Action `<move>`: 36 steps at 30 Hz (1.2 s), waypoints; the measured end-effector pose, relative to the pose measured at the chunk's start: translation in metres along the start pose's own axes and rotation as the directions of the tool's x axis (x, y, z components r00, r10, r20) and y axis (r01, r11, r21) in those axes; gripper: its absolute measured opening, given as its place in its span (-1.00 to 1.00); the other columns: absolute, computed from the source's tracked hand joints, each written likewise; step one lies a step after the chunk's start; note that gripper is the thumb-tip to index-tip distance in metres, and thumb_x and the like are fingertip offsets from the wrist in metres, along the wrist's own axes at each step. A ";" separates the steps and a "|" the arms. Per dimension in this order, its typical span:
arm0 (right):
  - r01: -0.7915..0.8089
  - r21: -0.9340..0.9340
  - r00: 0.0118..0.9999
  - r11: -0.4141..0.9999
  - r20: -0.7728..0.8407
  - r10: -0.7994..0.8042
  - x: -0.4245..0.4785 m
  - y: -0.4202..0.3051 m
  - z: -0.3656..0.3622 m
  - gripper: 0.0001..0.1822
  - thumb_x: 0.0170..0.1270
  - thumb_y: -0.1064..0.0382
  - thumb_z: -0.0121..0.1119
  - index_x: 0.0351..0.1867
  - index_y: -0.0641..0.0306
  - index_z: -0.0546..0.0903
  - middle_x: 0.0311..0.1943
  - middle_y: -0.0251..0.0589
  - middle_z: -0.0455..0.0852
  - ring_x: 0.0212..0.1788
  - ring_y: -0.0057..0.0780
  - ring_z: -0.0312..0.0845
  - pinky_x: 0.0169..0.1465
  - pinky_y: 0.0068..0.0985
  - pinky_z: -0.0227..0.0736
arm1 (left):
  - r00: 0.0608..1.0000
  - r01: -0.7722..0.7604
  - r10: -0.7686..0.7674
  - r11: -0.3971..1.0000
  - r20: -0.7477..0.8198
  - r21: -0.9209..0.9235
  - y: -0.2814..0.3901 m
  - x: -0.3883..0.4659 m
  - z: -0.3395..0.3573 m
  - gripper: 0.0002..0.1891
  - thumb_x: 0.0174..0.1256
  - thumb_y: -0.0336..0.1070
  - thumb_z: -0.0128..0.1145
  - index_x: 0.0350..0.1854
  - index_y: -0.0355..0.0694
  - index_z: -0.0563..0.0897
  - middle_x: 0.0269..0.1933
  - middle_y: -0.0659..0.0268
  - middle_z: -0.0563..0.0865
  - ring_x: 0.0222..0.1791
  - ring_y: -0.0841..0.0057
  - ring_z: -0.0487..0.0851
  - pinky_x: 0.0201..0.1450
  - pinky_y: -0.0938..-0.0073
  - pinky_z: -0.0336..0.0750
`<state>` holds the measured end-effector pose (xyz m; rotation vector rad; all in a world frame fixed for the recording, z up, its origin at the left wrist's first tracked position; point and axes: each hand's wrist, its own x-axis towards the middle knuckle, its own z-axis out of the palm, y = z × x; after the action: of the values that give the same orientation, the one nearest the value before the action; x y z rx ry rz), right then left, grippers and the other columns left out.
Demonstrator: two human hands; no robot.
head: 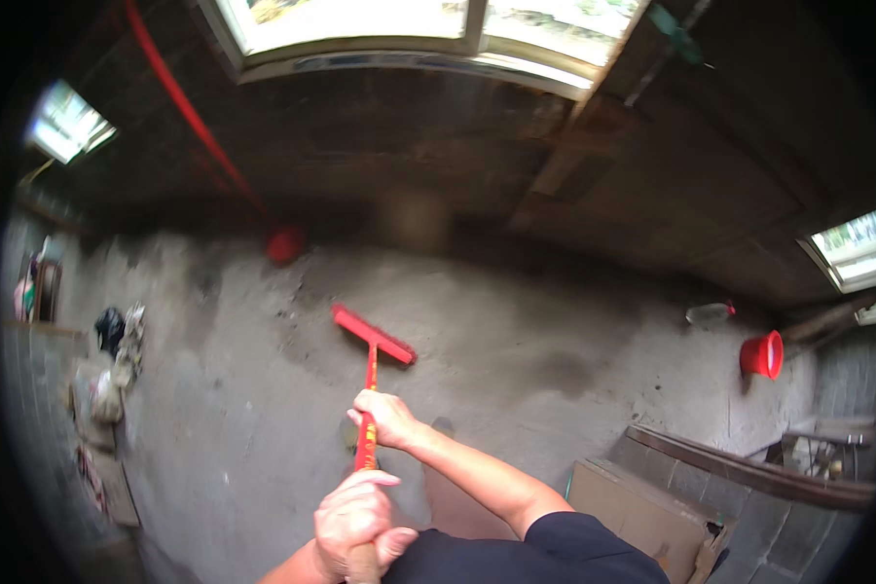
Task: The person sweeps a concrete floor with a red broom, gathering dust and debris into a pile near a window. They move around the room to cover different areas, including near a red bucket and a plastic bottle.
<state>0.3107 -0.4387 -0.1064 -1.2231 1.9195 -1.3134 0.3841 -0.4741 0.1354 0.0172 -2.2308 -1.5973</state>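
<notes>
A red push broom (374,337) lies with its bristled head on the grey concrete floor (263,438) in front of me. Its red handle (366,447), marked with yellow writing, runs back towards my body. My right hand (385,417) is wrapped around the handle partway down. Closer to my torso, my left hand (354,515) grips the upper end, where a tan section shows below the fist. Dark smudges and bits of dirt are on the floor around the broom head.
A blurred red pole (190,109) rises near the dark wall, above a round red object (286,244). At right are a red bucket (761,355), a plastic bottle (708,314) and a cardboard box (639,511). Plastic bags (108,398) and cardboard (113,485) line the left side.
</notes>
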 end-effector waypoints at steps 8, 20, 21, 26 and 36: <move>-0.280 -0.228 0.958 0.932 -0.136 0.255 -0.081 0.010 -0.057 -0.75 0.17 0.17 0.26 -0.47 0.24 0.47 -0.44 -0.07 0.53 -0.34 -0.03 0.54 -0.25 -0.20 0.48 | 0.997 -0.057 0.046 0.975 -0.056 -0.217 -0.020 -0.028 0.010 -0.68 -0.02 -0.54 0.39 -0.61 -0.29 0.39 -0.57 0.23 0.43 -0.45 0.17 0.52 -0.15 0.18 0.55; -0.358 0.039 0.919 0.933 -0.159 0.360 -0.033 0.013 0.160 -0.69 0.30 0.30 0.11 -0.64 0.22 0.39 -0.61 -0.26 0.44 -0.50 -0.38 0.46 -0.35 -0.37 0.39 | 0.950 0.259 -0.285 0.946 -0.124 -0.194 -0.034 -0.102 -0.134 -0.83 -0.03 -0.65 0.22 -0.65 -0.31 0.51 -0.56 0.20 0.59 -0.48 0.31 0.62 -0.22 0.29 0.50; -0.220 -0.138 0.962 0.966 -0.194 0.192 -0.007 -0.039 0.171 -0.67 0.30 0.19 0.15 -0.62 0.24 0.42 -0.58 -0.14 0.49 -0.49 -0.15 0.52 -0.36 -0.26 0.40 | 0.941 0.276 -0.296 0.952 -0.162 -0.131 -0.028 -0.112 -0.158 -0.79 -0.05 -0.66 0.20 -0.69 -0.29 0.47 -0.60 0.22 0.57 -0.55 0.34 0.58 -0.28 0.31 0.49; -0.093 0.023 0.993 0.995 -0.074 0.094 0.048 -0.089 0.234 -0.71 0.24 0.23 0.23 -0.58 0.30 0.46 -0.55 -0.05 0.49 -0.48 -0.06 0.51 -0.36 -0.26 0.42 | 0.967 0.213 -0.204 0.976 -0.156 0.047 -0.004 -0.127 -0.211 -0.76 0.01 -0.62 0.15 -0.70 -0.27 0.39 -0.66 0.28 0.50 -0.61 0.37 0.50 -0.29 0.29 0.48; -0.256 -0.330 0.965 0.909 -0.142 0.220 -0.036 -0.063 0.173 -0.70 0.19 0.22 0.26 -0.62 0.27 0.46 -0.57 -0.06 0.51 -0.47 -0.03 0.53 -0.35 -0.20 0.44 | 0.999 -0.030 0.015 0.946 -0.050 -0.322 -0.042 -0.183 -0.209 -0.68 0.03 -0.51 0.33 -0.65 -0.25 0.38 -0.60 0.27 0.40 -0.54 0.29 0.40 -0.39 0.33 0.34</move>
<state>0.4888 -0.4936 -0.1216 -1.0472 2.3634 -0.9530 0.6116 -0.6358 0.0969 -0.0609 -1.9018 -1.9095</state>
